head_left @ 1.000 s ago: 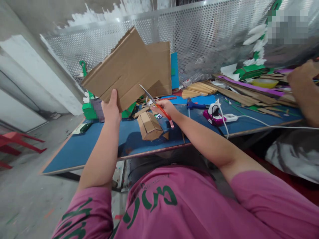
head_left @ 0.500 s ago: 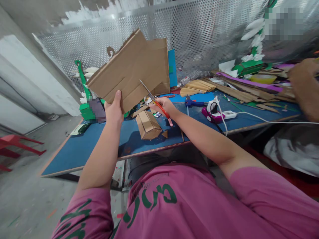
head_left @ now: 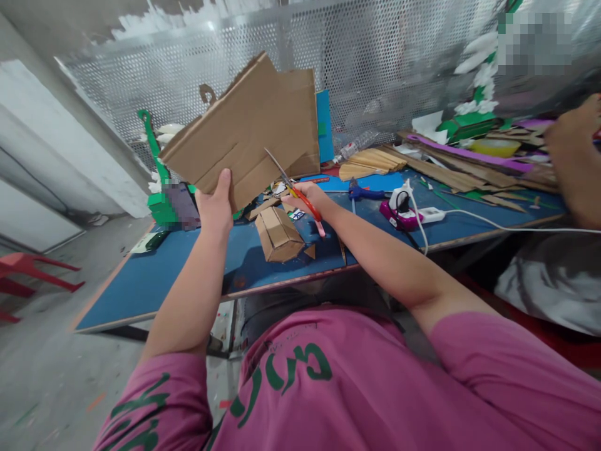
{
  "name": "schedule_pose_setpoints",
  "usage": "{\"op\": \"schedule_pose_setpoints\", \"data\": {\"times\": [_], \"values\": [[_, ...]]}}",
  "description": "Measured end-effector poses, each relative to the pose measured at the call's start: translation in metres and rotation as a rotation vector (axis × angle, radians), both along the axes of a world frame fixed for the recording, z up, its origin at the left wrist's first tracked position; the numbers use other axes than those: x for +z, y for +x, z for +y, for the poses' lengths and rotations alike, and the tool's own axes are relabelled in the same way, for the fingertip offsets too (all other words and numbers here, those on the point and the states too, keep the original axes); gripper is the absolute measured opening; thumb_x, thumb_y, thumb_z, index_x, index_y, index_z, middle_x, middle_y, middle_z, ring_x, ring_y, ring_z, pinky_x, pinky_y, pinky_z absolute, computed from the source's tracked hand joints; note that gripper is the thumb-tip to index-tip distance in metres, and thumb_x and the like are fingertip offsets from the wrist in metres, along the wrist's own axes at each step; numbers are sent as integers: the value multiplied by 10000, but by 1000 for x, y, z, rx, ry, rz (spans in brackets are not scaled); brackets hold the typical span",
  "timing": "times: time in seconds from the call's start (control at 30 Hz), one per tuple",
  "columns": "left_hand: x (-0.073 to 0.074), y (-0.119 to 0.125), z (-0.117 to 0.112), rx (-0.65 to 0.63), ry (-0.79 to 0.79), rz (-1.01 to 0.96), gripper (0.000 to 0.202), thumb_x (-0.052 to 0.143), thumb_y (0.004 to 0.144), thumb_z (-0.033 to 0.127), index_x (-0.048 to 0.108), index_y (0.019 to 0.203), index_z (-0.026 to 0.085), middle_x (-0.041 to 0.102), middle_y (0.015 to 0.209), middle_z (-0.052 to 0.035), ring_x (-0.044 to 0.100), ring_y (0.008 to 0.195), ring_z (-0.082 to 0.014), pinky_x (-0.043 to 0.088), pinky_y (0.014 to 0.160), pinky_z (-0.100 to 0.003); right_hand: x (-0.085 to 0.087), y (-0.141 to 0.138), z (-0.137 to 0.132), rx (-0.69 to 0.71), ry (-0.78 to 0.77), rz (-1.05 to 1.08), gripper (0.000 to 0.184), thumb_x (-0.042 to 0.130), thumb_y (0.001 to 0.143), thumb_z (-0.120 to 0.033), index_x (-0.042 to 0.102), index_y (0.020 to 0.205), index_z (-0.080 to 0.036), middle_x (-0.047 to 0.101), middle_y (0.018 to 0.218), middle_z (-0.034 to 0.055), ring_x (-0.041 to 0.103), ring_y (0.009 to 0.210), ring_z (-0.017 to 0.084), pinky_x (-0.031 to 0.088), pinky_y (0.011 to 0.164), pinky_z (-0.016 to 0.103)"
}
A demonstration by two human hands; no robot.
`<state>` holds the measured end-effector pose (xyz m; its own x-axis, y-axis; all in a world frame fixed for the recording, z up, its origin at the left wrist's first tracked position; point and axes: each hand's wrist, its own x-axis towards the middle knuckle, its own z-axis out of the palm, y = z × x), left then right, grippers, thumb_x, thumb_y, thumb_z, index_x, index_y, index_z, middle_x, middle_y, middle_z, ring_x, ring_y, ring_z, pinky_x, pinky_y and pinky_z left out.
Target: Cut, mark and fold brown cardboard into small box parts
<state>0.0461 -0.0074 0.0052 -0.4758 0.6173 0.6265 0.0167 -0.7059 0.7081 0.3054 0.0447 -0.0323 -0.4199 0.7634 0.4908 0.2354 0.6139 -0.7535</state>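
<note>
1. Over the blue table (head_left: 136, 285), the cardboard sheet (head_left: 237, 125) is held up tilted, slightly farther right than a second ago; the green hooked piece (head_left: 151, 141) at its left, mostly covered then, now shows its stem.
2. The left hand (head_left: 215, 203) grips the sheet near its lower edge, thumb on the facing side; the other fingers are hidden behind.
3. The right hand (head_left: 317, 193) is closed around the handles of the scissors (head_left: 291, 186), whose visible blade crosses in front of the sheet near the lower edge. Contact, or a fresh cut, I cannot tell.
4. More yellow shows inside the handles than before, so the grip or opening seems to be changing. My reading: the sheet is being adjusted against the blades, with little cutting progress visible.
5. The small cardboard box (head_left: 278, 235) stays on the table below the right hand.
</note>
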Motion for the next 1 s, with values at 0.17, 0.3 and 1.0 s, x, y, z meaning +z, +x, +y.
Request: {"op": "schedule_pose_setpoints", "data": {"times": [0.17,0.3,1.0], "values": [[3,0,-5,34,23,57,781,939,821,559,674,1482,239,697,1543,-113,572,1564,-303,370,1377,-527,0,1,4,-70,-15,-33,530,834,790,-680,596,742,-209,508,658,-30,433,625,131,341,583,284],[1,-1,-2,-8,2,27,800,941,808,577,666,1485,252,687,1558,-100,540,1591,-308,373,1377,-525,6,1,-4,-18,51,16,517,777,847,-640,545,678,-211,451,645,-30,393,631,129,316,596,291],[-2,0,3,-46,-8,-20,774,941,797,618,689,1422,236,693,1556,-106,621,1514,-318,478,1316,-504,13,-4,-27,-94,28,33,591,768,863,-742,576,694,-209,432,598,-8,455,612,159,327,506,282]]}}
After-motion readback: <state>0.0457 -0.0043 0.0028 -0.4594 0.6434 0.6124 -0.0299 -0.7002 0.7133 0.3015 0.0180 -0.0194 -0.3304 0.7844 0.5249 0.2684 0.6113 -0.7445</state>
